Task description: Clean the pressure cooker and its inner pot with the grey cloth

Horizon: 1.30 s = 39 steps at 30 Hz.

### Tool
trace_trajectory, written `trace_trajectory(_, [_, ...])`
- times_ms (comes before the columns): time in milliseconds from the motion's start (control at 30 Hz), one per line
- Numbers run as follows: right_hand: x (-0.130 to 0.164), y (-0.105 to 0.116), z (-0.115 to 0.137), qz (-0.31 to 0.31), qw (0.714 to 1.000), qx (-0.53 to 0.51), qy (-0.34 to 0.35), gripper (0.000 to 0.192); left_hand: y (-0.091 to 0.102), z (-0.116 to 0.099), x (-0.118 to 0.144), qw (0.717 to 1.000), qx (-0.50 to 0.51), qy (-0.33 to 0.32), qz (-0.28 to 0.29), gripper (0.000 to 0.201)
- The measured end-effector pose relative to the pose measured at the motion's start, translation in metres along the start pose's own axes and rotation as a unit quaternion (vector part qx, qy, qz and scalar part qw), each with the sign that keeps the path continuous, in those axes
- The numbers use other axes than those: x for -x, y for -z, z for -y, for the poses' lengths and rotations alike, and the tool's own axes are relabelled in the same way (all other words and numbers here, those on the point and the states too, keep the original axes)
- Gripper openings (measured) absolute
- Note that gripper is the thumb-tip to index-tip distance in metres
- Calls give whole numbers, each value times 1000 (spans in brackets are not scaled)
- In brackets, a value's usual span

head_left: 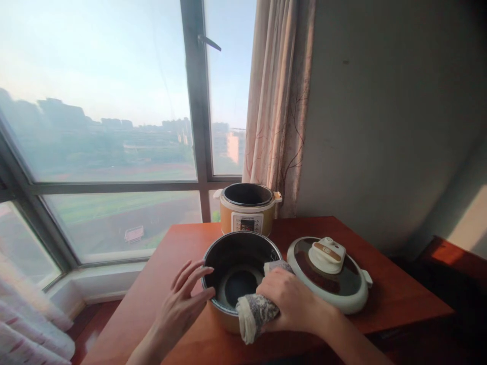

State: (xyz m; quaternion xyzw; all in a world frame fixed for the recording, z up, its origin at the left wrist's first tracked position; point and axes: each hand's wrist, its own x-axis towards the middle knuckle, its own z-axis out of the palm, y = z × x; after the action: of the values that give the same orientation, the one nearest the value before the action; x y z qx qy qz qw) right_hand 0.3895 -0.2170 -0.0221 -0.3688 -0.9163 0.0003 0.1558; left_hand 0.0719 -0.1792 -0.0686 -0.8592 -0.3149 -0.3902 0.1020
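Note:
A dark inner pot stands on the red-brown wooden table in front of me. My left hand rests against the pot's left outer wall with its fingers spread. My right hand grips a grey-and-white patterned cloth at the pot's near right rim, with one end of the cloth reaching inside the pot. Behind the pot sits an orange pressure cooker base, lidless. Its round lid lies flat on the table to the right of the pot.
A large window with a dark frame fills the left. A patterned curtain hangs behind the cooker. A grey wall runs along the table's right side. Pale fabric lies at the lower left beside the table.

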Motion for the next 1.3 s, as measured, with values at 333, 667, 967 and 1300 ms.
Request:
trace_trajectory(333, [1, 3, 12, 8, 1000, -17, -16, 45, -5, 45, -11, 999, 25, 39, 19, 29])
trace_trajectory(667, [-3, -15, 31, -26, 995, 3, -93, 32, -6, -32, 10, 997, -59, 49, 21, 51])
trace_trajectory(967, [-7, -29, 47, -52, 989, 14, -137, 28, -16, -86, -5, 999, 8, 32, -36, 26])
trace_trajectory(1300, [-2, -22, 42, -16, 995, 9, -96, 38, -25, -66, -8, 994, 76, 41, -68, 24])
